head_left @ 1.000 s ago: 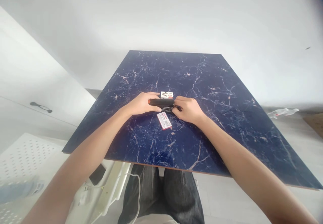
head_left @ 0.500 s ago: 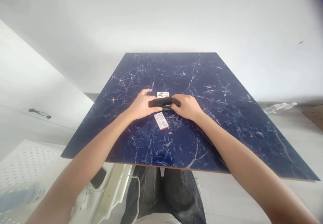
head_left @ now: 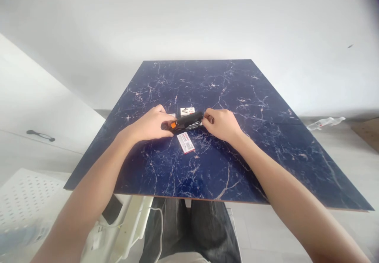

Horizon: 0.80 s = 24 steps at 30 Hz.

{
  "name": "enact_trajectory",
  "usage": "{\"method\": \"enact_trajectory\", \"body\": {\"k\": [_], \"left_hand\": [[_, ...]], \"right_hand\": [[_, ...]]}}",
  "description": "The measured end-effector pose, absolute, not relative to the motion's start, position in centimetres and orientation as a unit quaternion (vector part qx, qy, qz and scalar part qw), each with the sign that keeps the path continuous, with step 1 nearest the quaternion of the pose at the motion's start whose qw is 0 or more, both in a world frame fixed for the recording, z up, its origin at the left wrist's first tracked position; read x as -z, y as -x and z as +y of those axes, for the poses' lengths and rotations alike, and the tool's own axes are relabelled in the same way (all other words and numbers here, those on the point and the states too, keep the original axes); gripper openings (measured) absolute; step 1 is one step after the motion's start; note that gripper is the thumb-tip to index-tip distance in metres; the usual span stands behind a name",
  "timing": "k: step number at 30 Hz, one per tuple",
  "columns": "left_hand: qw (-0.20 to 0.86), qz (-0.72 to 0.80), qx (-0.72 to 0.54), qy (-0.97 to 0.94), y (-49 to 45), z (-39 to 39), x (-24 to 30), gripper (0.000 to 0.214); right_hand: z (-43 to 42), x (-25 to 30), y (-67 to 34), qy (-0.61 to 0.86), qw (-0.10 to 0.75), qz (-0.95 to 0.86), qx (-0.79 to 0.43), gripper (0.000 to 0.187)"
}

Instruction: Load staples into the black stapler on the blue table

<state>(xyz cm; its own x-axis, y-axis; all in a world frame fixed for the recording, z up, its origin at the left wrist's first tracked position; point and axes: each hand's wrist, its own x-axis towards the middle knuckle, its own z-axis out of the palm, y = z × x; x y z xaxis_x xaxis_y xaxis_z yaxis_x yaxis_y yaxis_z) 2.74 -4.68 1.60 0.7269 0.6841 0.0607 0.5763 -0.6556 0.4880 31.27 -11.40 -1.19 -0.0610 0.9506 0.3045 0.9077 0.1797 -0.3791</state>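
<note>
Gripping stapler (head_left: 186,121) between both hands' fingers (head_left: 166,125).

White walls (head_left: 189,14) surround a blue marble table (head_left: 237,164).

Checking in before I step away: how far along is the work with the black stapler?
Done: two small boxes are out on the blue table, one nearer, one behind. In hand: the left hand grips the stapler by its orange end, the right hand pinches the other end. Left: whether staples are loaded is hidden, and it is not set down.
</note>
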Motion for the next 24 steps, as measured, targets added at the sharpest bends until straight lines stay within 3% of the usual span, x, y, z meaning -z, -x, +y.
{"method": "enact_trajectory", "body": {"k": [4,12,16,21,24], "left_hand": [[0.175,0.340,-0.109,-0.917,-4.8,-5.5,0.3,0.034],[0.199,0.202,-0.152,-0.947,-7.4,-8.5,1.2,0.039],[0.162,0.169,-0.121,-0.965,-7.9,-10.3,0.7,0.069],[0.167,0.173,-0.126,-0.962,-7.8,-10.5,0.7,0.048],[0.165,0.184,-0.185,-0.951,-7.2,-9.7,0.3,0.047]], "right_hand": [[-11.2,1.3,-31.5,0.657,0.253,-0.709,-0.033,0.017],[-11.3,1.1,-31.8,0.697,0.282,-0.659,-0.007,0.018],[-11.3,1.0,-32.0,0.698,0.299,-0.651,-0.002,0.019],[-11.4,1.0,-31.8,0.702,0.280,-0.655,-0.007,0.020],[-11.5,0.9,-31.8,0.702,0.270,-0.659,-0.013,0.020]]}}
